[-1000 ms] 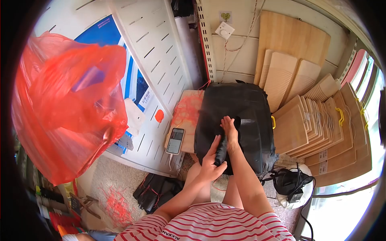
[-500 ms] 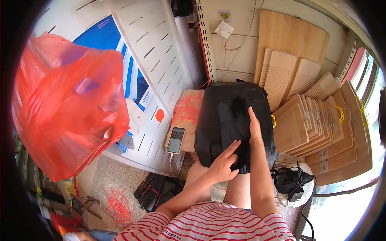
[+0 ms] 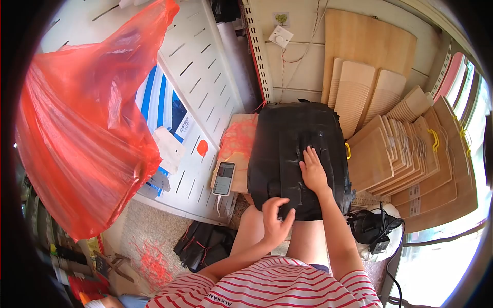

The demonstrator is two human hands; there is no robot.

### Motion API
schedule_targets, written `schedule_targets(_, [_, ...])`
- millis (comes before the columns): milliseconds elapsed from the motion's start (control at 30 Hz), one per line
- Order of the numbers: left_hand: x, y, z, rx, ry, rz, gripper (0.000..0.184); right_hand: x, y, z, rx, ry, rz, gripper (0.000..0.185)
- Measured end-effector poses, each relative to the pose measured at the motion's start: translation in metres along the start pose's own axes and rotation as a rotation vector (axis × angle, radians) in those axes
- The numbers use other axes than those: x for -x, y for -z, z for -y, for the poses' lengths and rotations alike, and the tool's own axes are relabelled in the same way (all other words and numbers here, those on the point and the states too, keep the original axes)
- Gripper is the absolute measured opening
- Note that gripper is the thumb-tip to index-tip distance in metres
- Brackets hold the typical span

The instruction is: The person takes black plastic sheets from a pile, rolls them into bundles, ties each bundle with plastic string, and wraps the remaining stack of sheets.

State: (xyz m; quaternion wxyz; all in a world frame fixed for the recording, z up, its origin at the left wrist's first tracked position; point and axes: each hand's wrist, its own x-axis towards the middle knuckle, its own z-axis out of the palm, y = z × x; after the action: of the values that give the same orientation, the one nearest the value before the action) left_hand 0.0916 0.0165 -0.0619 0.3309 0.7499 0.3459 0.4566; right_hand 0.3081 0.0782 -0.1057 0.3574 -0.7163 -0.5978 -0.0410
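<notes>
Where the black plastic (image 3: pixel 291 159) stretches away lengthwise atop the black work surface (image 3: pixel 268 136), the right hand (image 3: pixel 315 174) rests flat on it; the left hand (image 3: pixel 276 223), half-curled, seemingly empty, is by its near end.

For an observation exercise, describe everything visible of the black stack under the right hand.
The black, plastic-looking stack is roughly rectangular with rounded far corners, slightly shiny and creased, its near right edge ragged. It lies flat in front of the person's legs; what supports it is hidden. The right hand rests on top; whether the left hand touches it is unclear.
</notes>
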Motion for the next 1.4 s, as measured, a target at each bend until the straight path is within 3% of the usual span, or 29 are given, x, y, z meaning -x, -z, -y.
schedule_targets(33, [0.006, -0.006, 0.007, -0.033, 0.214, -0.071, 0.037, -0.001, 0.001, 0.0, 0.001, -0.001, -0.006, 0.045])
schedule_targets(67, [0.011, -0.013, 0.027, 0.166, 0.454, -0.044, 0.043, -0.004, 0.0, 0.0, -0.061, -0.036, -0.018, 0.045])
schedule_targets(100, [0.008, -0.01, 0.022, 0.164, 0.454, -0.046, 0.043, -0.008, 0.004, 0.007, -0.125, -0.072, -0.026, 0.044])
schedule_targets(167, [-0.002, -0.002, 0.012, 0.728, 0.954, 0.135, 0.041, -0.013, 0.019, 0.015, -0.177, -0.112, -0.045, 0.044])
schedule_targets(233, [-0.001, -0.007, 0.021, 0.769, 0.95, 0.216, 0.038, -0.018, 0.042, 0.037, -0.205, -0.091, -0.175, 0.044])
schedule_targets(367, [0.004, -0.015, 0.027, 0.768, 0.855, 0.197, 0.031, -0.021, 0.041, 0.066, -0.884, -0.222, -0.128, 0.05])
schedule_targets(433, [0.003, -0.016, 0.026, 0.726, 0.831, 0.232, 0.032, -0.012, 0.014, 0.05, -0.807, -0.295, -0.125, 0.054])
schedule_targets(500, [0.0, -0.014, 0.011, 0.556, 0.685, 0.232, 0.05, 0.003, -0.024, 0.02, -0.891, -0.528, -0.156, 0.056])
schedule_targets(533, [-0.002, -0.017, 0.011, 0.555, 0.683, 0.231, 0.05, -0.001, -0.024, 0.014, -1.237, -0.594, -0.211, 0.065])
schedule_targets(567, [-0.005, -0.021, 0.011, 0.454, 0.541, 0.229, 0.057, -0.004, -0.027, 0.01, -1.394, -0.655, -0.235, 0.072])
schedule_targets(600, [-0.005, -0.023, 0.011, 0.353, 0.405, 0.226, 0.065, -0.008, -0.019, 0.015, -1.454, -0.669, -0.219, 0.074])
schedule_targets(633, [-0.005, -0.024, 0.009, 0.352, 0.412, 0.226, 0.065, -0.007, -0.01, 0.02, -1.512, -0.687, -0.203, 0.077])
schedule_targets(700, [-0.016, -0.028, 0.003, 0.069, -0.046, 0.196, 0.068, -0.008, 0.007, 0.018, -1.536, -0.695, -0.168, 0.08])
schedule_targets(767, [-0.022, -0.023, -0.019, -0.004, -0.005, 0.276, 0.071, -0.006, 0.025, 0.017, -1.56, -0.714, -0.13, 0.083])
schedule_targets(833, [-0.023, -0.026, -0.029, -0.247, -0.017, 0.404, 0.071, -0.006, 0.052, 0.023, -1.257, -0.663, 0.036, 0.095])
schedule_targets(900, [-0.024, -0.029, -0.037, -0.271, -0.02, 0.444, 0.073, -0.011, 0.078, 0.04, -1.092, -0.667, 0.022, 0.094])
schedule_targets(967, [-0.025, -0.034, -0.044, -0.372, -0.032, 0.544, 0.074, -0.011, 0.083, 0.036, -0.889, -0.618, 0.169, 0.09])
schedule_targets(1000, [-0.023, -0.04, -0.041, -0.352, -0.096, 0.524, 0.075, -0.006, 0.069, 0.022, -0.728, -0.556, 0.163, 0.078])
schedule_targets(1100, [-0.023, -0.048, -0.045, -0.287, -0.096, 0.535, 0.076, -0.006, 0.054, -0.006, -1.001, -0.672, 0.266, 0.067])
schedule_targets(1133, [-0.024, -0.045, -0.047, -0.287, -0.097, 0.535, 0.076, -0.005, 0.054, -0.012, -1.002, -0.672, 0.265, 0.067])
schedule_targets(1200, [-0.023, -0.037, -0.051, -0.069, -0.072, 0.478, 0.07, -0.001, 0.054, -0.02, -1.392, -0.931, 0.169, 0.055])
schedule_targets(1233, [-0.018, -0.04, -0.047, -0.069, -0.073, 0.483, 0.07, 0.001, 0.054, -0.022, -1.393, -0.933, 0.163, 0.055])
schedule_targets(1300, [0.002, -0.054, -0.018, 0.322, 0.328, 0.245, 0.067, 0.004, 0.053, -0.026, -1.491, -1.077, 0.048, 0.048])
schedule_targets(1333, [0.005, -0.057, -0.007, 0.431, 0.565, 0.306, 0.062, 0.004, 0.048, -0.029, -1.536, -1.103, 0.074, 0.044])
schedule_targets(1367, [0.011, -0.059, 0.002, 0.431, 0.571, 0.307, 0.062, 0.008, 0.044, -0.032, -1.535, -1.11, 0.075, 0.044])
schedule_targets(1400, [0.009, -0.055, -0.003, 0.796, 0.883, 0.387, 0.063, 0.007, 0.048, -0.024, -1.644, -1.224, 0.187, 0.041])
